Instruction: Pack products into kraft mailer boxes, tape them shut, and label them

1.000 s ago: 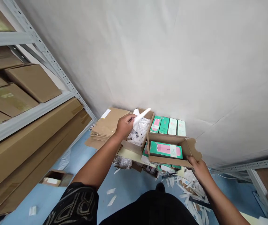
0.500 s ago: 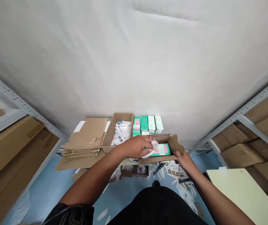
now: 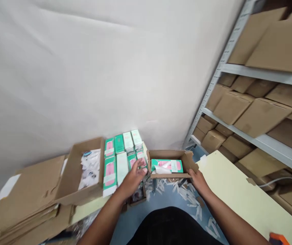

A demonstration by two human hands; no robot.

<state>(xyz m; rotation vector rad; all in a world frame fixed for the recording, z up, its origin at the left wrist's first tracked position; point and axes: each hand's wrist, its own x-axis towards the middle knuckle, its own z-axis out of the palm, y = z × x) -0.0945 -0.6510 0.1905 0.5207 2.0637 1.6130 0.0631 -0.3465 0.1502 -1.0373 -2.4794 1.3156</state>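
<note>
My right hand (image 3: pixel 198 180) grips the front right corner of a small open cardboard box (image 3: pixel 184 158). Inside it lie a green and pink product box (image 3: pixel 166 165) and a white packet (image 3: pixel 161 169). My left hand (image 3: pixel 133 177) hovers just left of that box, fingers spread and holding nothing. It is over a group of green and pink product boxes (image 3: pixel 122 153) standing on the table. Left of them an open carton (image 3: pixel 77 170) holds several white packets (image 3: pixel 91 166).
A stack of flattened cardboard (image 3: pixel 26 194) lies at the far left. A pale yellow table top (image 3: pixel 238 190) runs along the right, under metal shelving (image 3: pixel 260 139) loaded with brown cartons. White paper strips (image 3: pixel 187 194) litter the blue floor. An orange object (image 3: pixel 278 238) shows at the bottom right.
The view has swung to the right. My left hand put the white packet into the small box and drew back to its left, now open. My right hand still holds the box.
</note>
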